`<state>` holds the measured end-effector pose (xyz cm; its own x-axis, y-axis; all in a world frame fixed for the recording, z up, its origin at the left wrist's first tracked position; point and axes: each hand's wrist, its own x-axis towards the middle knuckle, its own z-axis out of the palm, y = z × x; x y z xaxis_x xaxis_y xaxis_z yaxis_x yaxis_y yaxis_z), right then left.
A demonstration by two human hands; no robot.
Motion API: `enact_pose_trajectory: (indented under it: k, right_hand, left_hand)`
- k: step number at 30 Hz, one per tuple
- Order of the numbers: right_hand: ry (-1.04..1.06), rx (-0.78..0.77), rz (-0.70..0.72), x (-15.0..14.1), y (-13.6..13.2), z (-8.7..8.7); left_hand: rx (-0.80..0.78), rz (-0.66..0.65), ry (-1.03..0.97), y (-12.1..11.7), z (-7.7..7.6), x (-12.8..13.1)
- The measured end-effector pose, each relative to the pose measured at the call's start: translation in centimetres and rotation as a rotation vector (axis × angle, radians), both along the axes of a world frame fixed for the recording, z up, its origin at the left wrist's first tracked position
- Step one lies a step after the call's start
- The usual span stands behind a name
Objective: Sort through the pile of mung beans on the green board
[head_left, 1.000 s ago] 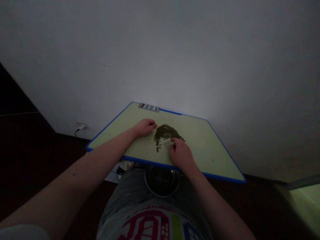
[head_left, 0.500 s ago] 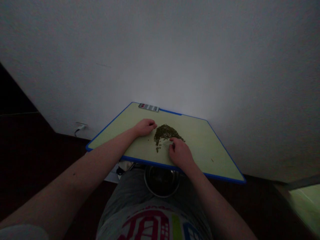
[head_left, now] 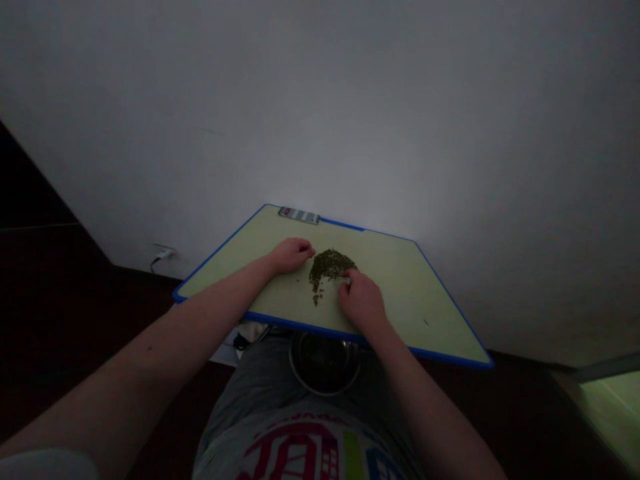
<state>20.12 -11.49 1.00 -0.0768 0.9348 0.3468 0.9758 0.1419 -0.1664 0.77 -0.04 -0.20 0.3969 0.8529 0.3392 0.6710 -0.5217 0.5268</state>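
A heap of small green-brown grains lies spread on a pale yellow board with a blue rim. My left hand rests at the heap's left edge, thumb and fingers pinched together. Whatever may be between those fingertips is too small to tell. At the heap's right edge is my right hand, its fingers curled and closed near the grains. A faint pale edge shows by its fingertips, but I cannot make out what it is. A few grains trail off toward the near side of the board.
A phone lies at the board's far left edge, against the grey wall. Below the near edge, a metal bowl sits at my lap. A plug is in the wall at left. One thin dark bit lies on the board's right.
My right hand has shifted slightly, its fingers closer to the heap; the clear, pale thing by its fingertips shows less now. My left hand has stayed in place.
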Motion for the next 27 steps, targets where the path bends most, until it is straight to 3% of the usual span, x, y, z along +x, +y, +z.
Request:
enact_pose_trajectory:
  k: [15,27]
  right_hand:
    - [0.001,-0.047,-0.115,3.5,0.2,0.0]
    - [0.028,-0.049,0.22,1.4,0.2,0.1]
  left_hand:
    - [-0.026,-0.007,-0.001,0.2,-0.2,-0.2]
    - [-0.013,-0.002,0.0,0.0,-0.1,-0.1]
